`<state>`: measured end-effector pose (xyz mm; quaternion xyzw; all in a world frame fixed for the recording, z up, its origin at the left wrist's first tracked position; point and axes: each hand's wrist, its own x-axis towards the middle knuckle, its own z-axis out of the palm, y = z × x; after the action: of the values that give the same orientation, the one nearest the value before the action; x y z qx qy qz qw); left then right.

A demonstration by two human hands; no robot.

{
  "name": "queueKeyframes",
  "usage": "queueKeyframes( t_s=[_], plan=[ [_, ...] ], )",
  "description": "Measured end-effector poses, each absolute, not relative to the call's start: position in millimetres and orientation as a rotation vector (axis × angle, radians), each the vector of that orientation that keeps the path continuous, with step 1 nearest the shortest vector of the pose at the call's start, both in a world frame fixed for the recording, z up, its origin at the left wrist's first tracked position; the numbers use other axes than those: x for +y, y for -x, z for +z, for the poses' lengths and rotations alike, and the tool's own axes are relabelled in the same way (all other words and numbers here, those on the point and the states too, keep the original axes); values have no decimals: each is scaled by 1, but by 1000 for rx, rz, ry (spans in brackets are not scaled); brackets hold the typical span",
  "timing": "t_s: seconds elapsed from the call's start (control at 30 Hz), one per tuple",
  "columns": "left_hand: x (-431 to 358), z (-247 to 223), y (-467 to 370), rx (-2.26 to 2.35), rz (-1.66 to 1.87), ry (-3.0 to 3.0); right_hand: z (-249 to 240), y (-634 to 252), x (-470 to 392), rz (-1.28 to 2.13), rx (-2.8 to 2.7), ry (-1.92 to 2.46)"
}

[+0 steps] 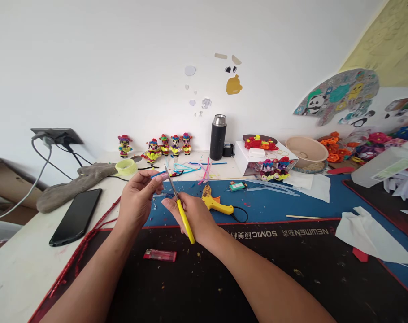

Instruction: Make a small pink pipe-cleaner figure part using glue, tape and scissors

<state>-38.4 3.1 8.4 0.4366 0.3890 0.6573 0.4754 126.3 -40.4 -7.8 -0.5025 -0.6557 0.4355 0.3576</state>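
Observation:
My left hand [138, 195] pinches a short blue pipe cleaner [159, 173] between thumb and fingers. Around the yellow handle of the scissors [185, 220] my right hand [190, 213] is closed, with the blades pointing up and left beside the left fingertips. The blade tips are close to the blue piece; whether they touch it cannot be made out. A yellow glue gun [217, 204] lies just right of the right hand. Below the hands a red lighter [160, 255] rests on the black mat [177, 291].
Small figurines [164, 144] stand along the wall, with a black thermos [218, 138] to their right. Loose pipe cleaners [207, 170] lie behind the hands. A phone [76, 216] is on the left; a white box [247, 166], a bowl [306, 150] and paper scraps [372, 235] are on the right.

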Motion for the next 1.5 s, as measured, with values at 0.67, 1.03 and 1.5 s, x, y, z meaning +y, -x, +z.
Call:
queueKeyframes(
  t_s=[0.67, 1.03, 1.5],
  plan=[
    [5, 7, 39, 943, 1607, -1025, -12, -125, -33, 1075, -1678, 1344],
    [9, 10, 43, 863, 1615, -855, -20, -125, -35, 1429, -1398, 1195],
    [12, 6, 45, 849, 1634, -818, -20, -124, -35, 1542, -1407, 951]
  ],
)
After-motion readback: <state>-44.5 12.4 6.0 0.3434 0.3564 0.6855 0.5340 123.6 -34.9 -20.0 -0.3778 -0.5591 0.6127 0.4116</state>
